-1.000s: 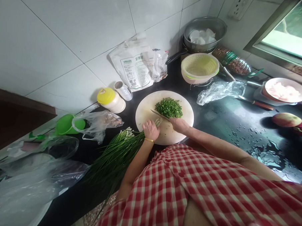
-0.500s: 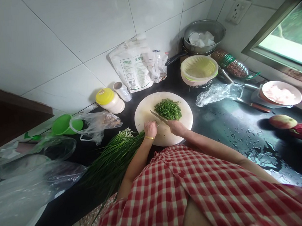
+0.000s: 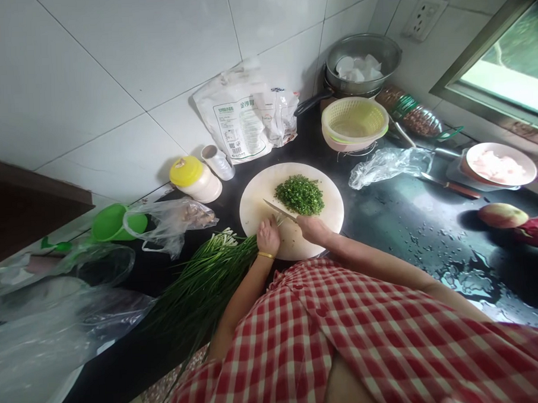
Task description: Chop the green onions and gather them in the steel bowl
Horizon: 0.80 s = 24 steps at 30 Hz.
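A round white cutting board [image 3: 259,190] lies on the dark counter with a heap of chopped greens [image 3: 299,195] on it. My right hand [image 3: 312,228] is closed round the handle of a knife [image 3: 277,209] whose blade rests across the board. My left hand [image 3: 268,235], with a gold bangle on the wrist, has its fingers curled down on the cut end of a bunch of long green chives [image 3: 205,281], right beside the blade. The chives stretch off the board toward the lower left.
Behind the board stand a yellow-lidded jar [image 3: 194,178], a white bag [image 3: 241,116], a yellow colander [image 3: 355,123] and a metal pot [image 3: 361,58]. Plastic bags [image 3: 169,218] lie at left. A plate [image 3: 501,164], another knife [image 3: 451,186] and fruit [image 3: 504,215] sit at right on wet counter.
The knife and both hands have shifted slightly left along the chives; the blade has come down close to my left fingers. The heap of chopped greens stays put.
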Each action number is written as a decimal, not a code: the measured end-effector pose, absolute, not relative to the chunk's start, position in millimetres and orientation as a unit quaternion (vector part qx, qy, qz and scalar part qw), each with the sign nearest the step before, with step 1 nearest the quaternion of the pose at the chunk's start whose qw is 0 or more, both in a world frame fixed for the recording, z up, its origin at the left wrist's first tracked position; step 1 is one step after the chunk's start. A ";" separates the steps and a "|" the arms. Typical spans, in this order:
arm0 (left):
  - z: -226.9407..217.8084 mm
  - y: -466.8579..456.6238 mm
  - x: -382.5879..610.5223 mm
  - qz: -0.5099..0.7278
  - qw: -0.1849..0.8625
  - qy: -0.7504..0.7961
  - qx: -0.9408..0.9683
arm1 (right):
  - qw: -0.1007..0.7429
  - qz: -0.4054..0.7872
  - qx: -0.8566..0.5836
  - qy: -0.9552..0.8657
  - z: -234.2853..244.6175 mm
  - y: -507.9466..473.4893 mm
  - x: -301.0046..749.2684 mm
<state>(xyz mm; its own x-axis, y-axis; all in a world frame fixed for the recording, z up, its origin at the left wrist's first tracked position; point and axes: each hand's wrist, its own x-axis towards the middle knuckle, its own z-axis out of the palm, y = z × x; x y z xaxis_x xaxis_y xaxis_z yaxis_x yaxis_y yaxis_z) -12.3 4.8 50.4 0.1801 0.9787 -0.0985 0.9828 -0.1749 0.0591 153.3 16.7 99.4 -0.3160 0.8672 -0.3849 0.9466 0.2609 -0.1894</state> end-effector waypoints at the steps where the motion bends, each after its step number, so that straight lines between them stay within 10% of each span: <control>1: 49.2 7.3 -9.2 -0.017 0.058 0.638 0.767 | 0.101 -0.196 0.578 0.786 100.3 18.5 155.2; 24: 23.7 11.7 1.3 0.169 0.100 0.575 0.794 | 0.104 -0.188 0.601 0.770 102.8 11.2 154.4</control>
